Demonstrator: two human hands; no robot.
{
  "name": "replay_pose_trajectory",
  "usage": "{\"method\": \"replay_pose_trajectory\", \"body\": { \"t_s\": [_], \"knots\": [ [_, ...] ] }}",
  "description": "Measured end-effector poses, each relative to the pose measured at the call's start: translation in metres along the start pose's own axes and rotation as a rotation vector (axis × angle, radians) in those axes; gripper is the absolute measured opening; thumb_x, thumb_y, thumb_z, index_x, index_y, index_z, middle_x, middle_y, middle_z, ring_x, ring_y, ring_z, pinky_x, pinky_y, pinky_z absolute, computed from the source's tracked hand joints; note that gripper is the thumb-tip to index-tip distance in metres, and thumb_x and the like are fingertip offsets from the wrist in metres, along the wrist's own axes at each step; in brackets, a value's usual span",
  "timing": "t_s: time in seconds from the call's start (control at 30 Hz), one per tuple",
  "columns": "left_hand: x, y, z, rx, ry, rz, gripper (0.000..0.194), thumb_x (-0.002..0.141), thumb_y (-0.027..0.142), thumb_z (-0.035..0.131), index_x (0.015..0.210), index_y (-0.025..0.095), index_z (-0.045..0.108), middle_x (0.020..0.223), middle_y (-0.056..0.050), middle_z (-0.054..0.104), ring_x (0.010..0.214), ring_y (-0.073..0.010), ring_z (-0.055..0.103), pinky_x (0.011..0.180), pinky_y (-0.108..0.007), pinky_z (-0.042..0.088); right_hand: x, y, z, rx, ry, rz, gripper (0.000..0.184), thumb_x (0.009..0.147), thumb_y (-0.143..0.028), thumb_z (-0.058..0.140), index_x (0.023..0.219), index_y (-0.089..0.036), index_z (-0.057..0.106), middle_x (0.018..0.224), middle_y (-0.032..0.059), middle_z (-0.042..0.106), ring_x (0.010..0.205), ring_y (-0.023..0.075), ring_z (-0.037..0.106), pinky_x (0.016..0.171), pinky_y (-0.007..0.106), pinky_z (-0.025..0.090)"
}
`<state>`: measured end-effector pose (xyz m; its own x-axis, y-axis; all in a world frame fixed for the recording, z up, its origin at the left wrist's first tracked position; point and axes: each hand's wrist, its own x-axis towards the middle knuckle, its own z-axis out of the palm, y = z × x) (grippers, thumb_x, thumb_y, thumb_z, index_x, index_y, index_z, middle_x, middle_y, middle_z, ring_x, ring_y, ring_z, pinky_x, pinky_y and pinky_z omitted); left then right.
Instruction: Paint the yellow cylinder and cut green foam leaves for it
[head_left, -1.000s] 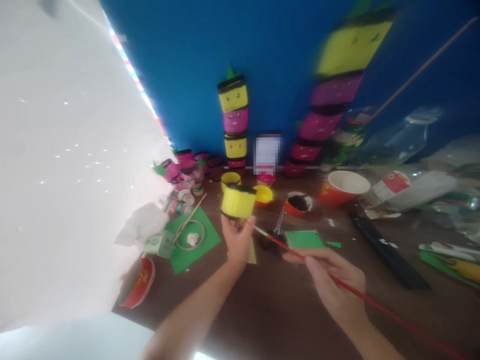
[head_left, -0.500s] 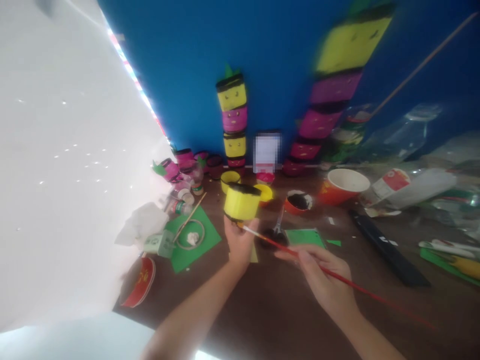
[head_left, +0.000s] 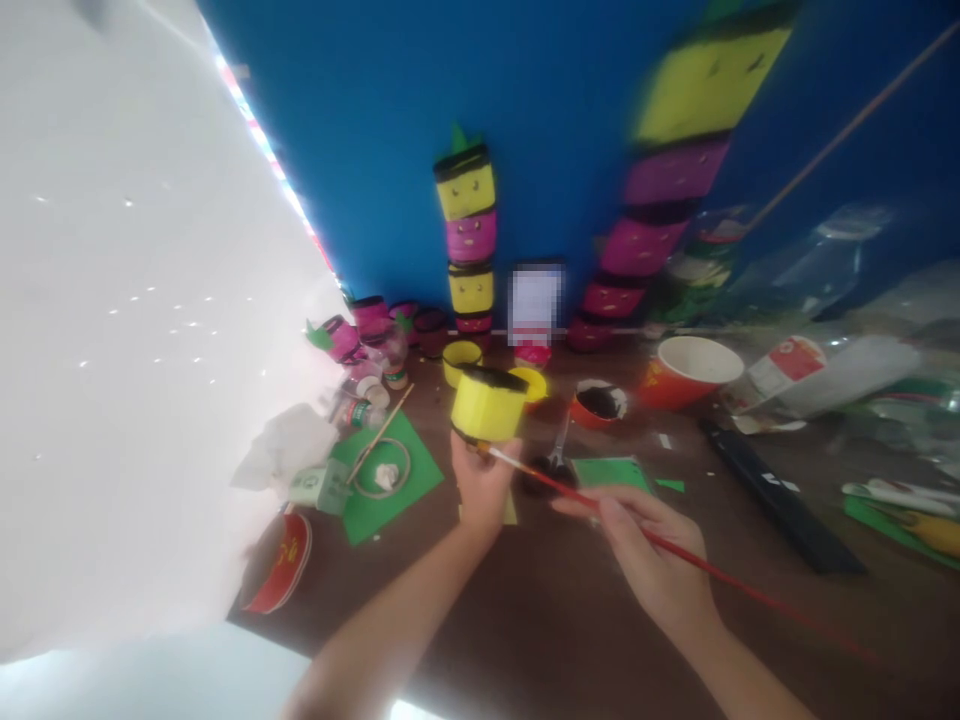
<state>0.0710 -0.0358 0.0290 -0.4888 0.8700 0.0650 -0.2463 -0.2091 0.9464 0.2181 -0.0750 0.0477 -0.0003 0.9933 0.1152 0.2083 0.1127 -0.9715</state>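
My left hand (head_left: 484,485) grips a yellow-painted paper cup (head_left: 487,405) with black edges from below, tilted above the table. Between the fingers of my right hand (head_left: 649,540) is a long red paintbrush (head_left: 551,480); its bristle end reaches the cup's lower black edge, though whether it touches I cannot tell. Behind the held cup stand another yellow cup (head_left: 460,362) and a tub of yellow paint (head_left: 529,385). To their right is an orange tub with black paint (head_left: 598,403). A pair of scissors (head_left: 559,455) lies below the tubs, partly behind the brush.
Green paper (head_left: 416,465) with a tape ring (head_left: 382,490) lies left; a red bowl (head_left: 281,565) tips at the table's left edge. Right are a large paper cup (head_left: 690,372), a black bar-shaped object (head_left: 780,500) and plastic bottles. Painted cup stacks (head_left: 471,240) line the blue wall.
The yellow cup in my left hand has shifted slightly right and turned a little. My right hand has moved left with the paintbrush, mostly in the first half second.
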Motion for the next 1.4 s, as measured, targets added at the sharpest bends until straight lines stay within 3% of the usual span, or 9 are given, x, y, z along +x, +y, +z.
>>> {"method": "replay_pose_trajectory", "body": {
  "t_s": [0.6,0.8,1.0,1.07,1.17,1.3,1.4],
  "knots": [
    [0.002,-0.002,-0.002,-0.034,-0.011,0.009,0.053,0.066,0.037,0.074,0.109,0.017,0.05,0.101,-0.009,0.065,0.092,-0.0174,0.064,0.086,-0.03,0.047,0.001,-0.006,-0.001,0.017,0.016,-0.016,0.028,0.081,-0.049,0.056,0.077,-0.023,0.065,0.065,0.0047,0.074,0.069,0.0233,0.071,0.064,0.032,0.057],
    [0.003,-0.002,-0.002,-0.049,0.006,0.004,0.054,0.065,0.035,0.075,0.109,0.018,0.051,0.101,-0.008,0.065,0.092,-0.0169,0.064,0.087,-0.029,0.046,0.0,-0.006,-0.002,-0.019,0.019,-0.022,0.027,0.081,-0.049,0.056,0.077,-0.023,0.065,0.066,0.005,0.074,0.063,0.021,0.07,0.055,0.027,0.055],
    [0.005,-0.005,-0.004,-0.036,0.014,0.004,0.055,0.065,0.038,0.075,0.11,0.018,0.05,0.096,-0.007,0.065,0.086,-0.0169,0.065,0.082,-0.029,0.048,0.001,-0.008,-0.002,-0.012,0.015,-0.031,0.026,0.082,-0.047,0.055,0.078,-0.024,0.065,0.068,0.0053,0.074,0.069,0.0222,0.07,0.064,0.031,0.056],
    [0.005,-0.004,-0.005,-0.041,0.01,0.02,0.053,0.066,0.037,0.074,0.109,0.018,0.051,0.097,-0.007,0.065,0.087,-0.0166,0.064,0.082,-0.028,0.048,0.001,-0.004,-0.003,-0.002,0.014,-0.01,0.026,0.082,-0.046,0.056,0.078,-0.023,0.065,0.068,0.0059,0.074,0.067,0.0218,0.07,0.06,0.03,0.056],
    [0.005,-0.003,-0.004,-0.047,0.009,0.022,0.05,0.066,0.035,0.074,0.107,0.018,0.051,0.097,-0.007,0.064,0.086,-0.0155,0.064,0.082,-0.028,0.047,0.001,0.005,-0.006,0.107,0.005,0.013,0.024,0.081,-0.045,0.058,0.077,-0.022,0.065,0.068,0.0061,0.074,0.062,0.0217,0.069,0.054,0.03,0.054],
    [0.006,-0.008,-0.004,-0.052,0.031,-0.015,0.046,0.066,0.037,0.074,0.101,0.018,0.051,0.088,-0.004,0.062,0.086,-0.0152,0.063,0.079,-0.027,0.047,0.005,0.01,-0.009,0.382,0.04,0.011,0.019,0.078,-0.044,0.061,0.076,-0.025,0.064,0.067,0.0038,0.073,0.061,0.0235,0.07,0.061,0.037,0.056],
    [0.006,-0.013,-0.006,-0.087,0.014,-0.069,0.044,0.065,0.04,0.074,0.095,0.018,0.05,0.082,-0.002,0.06,0.079,-0.0133,0.061,0.073,-0.026,0.046,0.008,0.007,-0.012,0.456,0.085,-0.019,0.014,0.08,-0.041,0.059,0.077,-0.028,0.064,0.067,0.0022,0.073,0.065,0.0246,0.071,0.067,0.04,0.056]
  ]
}}
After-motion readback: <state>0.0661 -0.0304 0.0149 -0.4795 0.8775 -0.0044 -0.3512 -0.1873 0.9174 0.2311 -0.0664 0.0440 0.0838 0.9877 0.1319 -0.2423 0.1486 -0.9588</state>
